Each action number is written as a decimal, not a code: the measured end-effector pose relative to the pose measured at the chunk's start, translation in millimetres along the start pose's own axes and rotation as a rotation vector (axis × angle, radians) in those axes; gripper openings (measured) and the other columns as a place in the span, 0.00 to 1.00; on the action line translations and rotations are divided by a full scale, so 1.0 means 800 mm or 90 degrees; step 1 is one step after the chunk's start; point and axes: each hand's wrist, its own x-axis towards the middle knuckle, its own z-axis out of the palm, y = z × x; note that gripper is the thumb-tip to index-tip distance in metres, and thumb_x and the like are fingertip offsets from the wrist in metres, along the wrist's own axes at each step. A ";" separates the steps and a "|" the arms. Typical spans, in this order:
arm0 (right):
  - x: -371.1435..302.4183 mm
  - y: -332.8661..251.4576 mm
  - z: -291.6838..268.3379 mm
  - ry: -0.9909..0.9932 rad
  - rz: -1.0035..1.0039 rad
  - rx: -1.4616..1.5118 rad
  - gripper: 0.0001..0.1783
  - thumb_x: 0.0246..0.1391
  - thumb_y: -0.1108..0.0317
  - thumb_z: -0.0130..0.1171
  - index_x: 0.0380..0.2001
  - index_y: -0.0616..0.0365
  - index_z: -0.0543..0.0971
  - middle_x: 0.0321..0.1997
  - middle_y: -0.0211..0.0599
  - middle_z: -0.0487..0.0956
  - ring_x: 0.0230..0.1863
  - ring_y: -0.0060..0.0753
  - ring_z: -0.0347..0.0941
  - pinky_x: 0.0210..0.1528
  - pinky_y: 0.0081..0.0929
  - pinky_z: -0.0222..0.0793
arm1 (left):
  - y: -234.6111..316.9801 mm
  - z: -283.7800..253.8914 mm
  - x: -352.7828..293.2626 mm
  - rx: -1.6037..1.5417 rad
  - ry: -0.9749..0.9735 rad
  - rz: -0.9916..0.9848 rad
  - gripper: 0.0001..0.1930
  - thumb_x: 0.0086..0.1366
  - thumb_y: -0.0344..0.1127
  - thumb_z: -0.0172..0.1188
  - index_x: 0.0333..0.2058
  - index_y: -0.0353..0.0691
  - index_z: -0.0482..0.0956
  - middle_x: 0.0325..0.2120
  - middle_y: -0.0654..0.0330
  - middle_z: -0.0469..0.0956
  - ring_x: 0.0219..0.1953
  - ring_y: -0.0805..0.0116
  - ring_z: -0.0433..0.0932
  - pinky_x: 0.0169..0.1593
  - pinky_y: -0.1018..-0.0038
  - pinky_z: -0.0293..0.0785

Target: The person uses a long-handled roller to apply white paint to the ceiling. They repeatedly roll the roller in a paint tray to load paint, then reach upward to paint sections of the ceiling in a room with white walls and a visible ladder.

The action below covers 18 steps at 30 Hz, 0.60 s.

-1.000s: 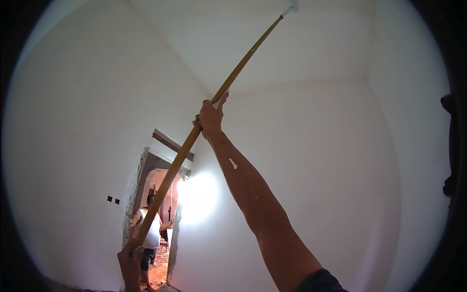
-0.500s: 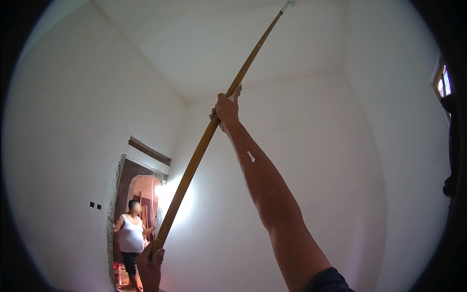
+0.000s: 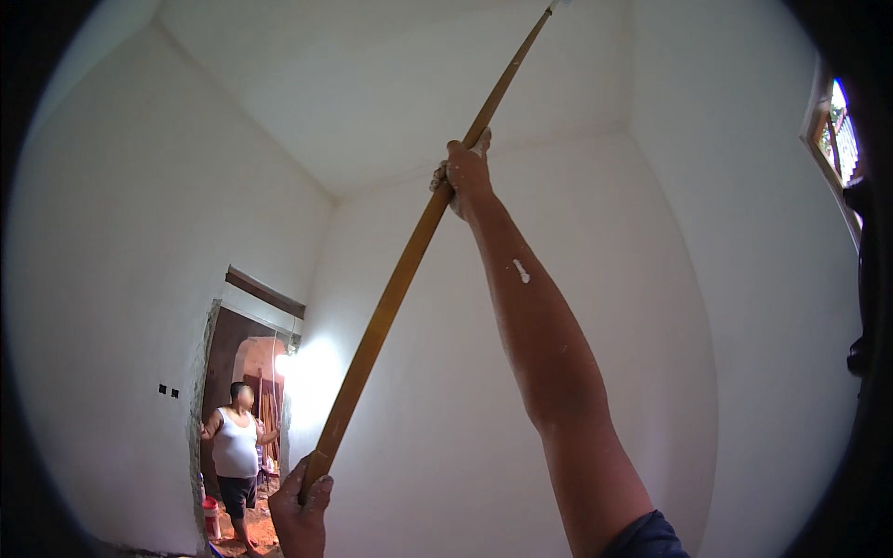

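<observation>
A long yellowish-brown pole [image 3: 394, 298] slants from low left up to the ceiling [image 3: 419, 74]. My left hand [image 3: 299, 517] is wrapped round its lower end. Higher up, with the arm stretched out, my right hand [image 3: 469, 175] grips the same pole near its middle; white paint or plaster marks the fingers and the forearm. The pole's far end runs to the top edge of the picture, where a pale piece is only partly visible and cannot be made out.
At lower left is a rough-edged doorway [image 3: 209, 372], where a person in a white sleeveless top [image 3: 234, 448] stands. A red bucket [image 3: 211, 517] sits by that person. A bright lamp [image 3: 284, 364] shines beside the opening. On the right wall is a window [image 3: 837, 139].
Both hands and the pole appear farther right, with my right hand higher in the picture. The view has shifted too: doorway and person sit farther left, and more of the window shows.
</observation>
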 end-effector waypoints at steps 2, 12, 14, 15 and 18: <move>0.000 0.001 -0.003 0.003 -0.019 -0.029 0.54 0.64 0.68 0.50 0.73 0.26 0.22 0.25 0.36 0.66 0.20 0.31 0.66 0.23 0.37 0.72 | -0.008 -0.008 0.002 -0.035 -0.041 -0.013 0.22 0.69 0.38 0.64 0.58 0.32 0.78 0.40 0.66 0.80 0.36 0.78 0.73 0.40 0.81 0.71; -0.004 -0.033 -0.036 -0.007 -0.044 -0.146 0.49 0.63 0.71 0.45 0.71 0.35 0.23 0.24 0.36 0.67 0.17 0.30 0.66 0.22 0.36 0.74 | -0.011 -0.017 0.007 -0.055 -0.126 0.042 0.21 0.71 0.37 0.58 0.57 0.29 0.75 0.26 0.68 0.72 0.28 0.79 0.66 0.32 0.79 0.65; -0.006 -0.048 -0.042 0.016 -0.026 -0.141 0.46 0.63 0.71 0.45 0.70 0.36 0.27 0.24 0.36 0.67 0.18 0.30 0.66 0.22 0.37 0.74 | -0.002 -0.015 0.004 -0.021 -0.133 0.047 0.22 0.72 0.38 0.58 0.59 0.31 0.75 0.25 0.69 0.71 0.27 0.80 0.65 0.31 0.80 0.63; -0.008 -0.055 -0.045 0.016 -0.020 -0.138 0.44 0.64 0.71 0.44 0.69 0.37 0.29 0.24 0.36 0.67 0.18 0.31 0.67 0.23 0.37 0.74 | 0.003 -0.013 0.001 -0.001 -0.129 0.048 0.22 0.72 0.38 0.57 0.60 0.32 0.74 0.25 0.69 0.71 0.27 0.80 0.65 0.31 0.80 0.63; -0.013 -0.067 -0.041 0.030 -0.016 -0.114 0.41 0.65 0.70 0.45 0.68 0.37 0.32 0.24 0.35 0.67 0.20 0.31 0.68 0.25 0.37 0.75 | 0.017 -0.013 -0.010 -0.032 -0.117 -0.017 0.22 0.72 0.39 0.59 0.59 0.31 0.75 0.29 0.63 0.77 0.30 0.78 0.70 0.36 0.78 0.71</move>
